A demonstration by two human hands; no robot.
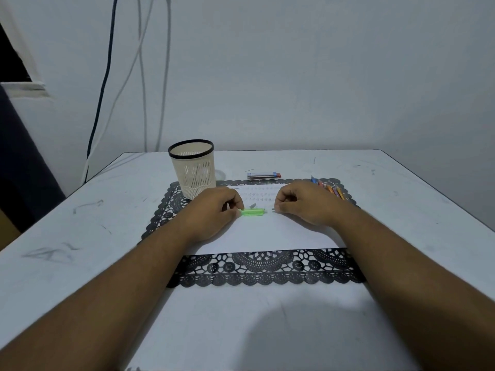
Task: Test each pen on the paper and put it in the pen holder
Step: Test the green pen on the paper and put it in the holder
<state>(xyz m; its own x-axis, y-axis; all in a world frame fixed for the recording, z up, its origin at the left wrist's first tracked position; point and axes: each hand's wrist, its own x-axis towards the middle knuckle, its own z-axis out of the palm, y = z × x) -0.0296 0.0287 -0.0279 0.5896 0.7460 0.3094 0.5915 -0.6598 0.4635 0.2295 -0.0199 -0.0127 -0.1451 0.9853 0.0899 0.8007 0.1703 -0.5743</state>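
Both forearms reach in over the paper (262, 234). Left hand (214, 210) pinches a translucent green pen (253, 212), long axis left-right; right hand (302, 203) is curled near its right tip, grip unclear. One perforated cream pen holder (193, 170) stands upright on a black lace mat (267, 266).

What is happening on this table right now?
A person is working over a sheet of paper on a black lace mat. The left hand pinches a green pen; the right hand pinches something small at its other end, perhaps the cap. The pen holder stands at the back left, more pens at the right.
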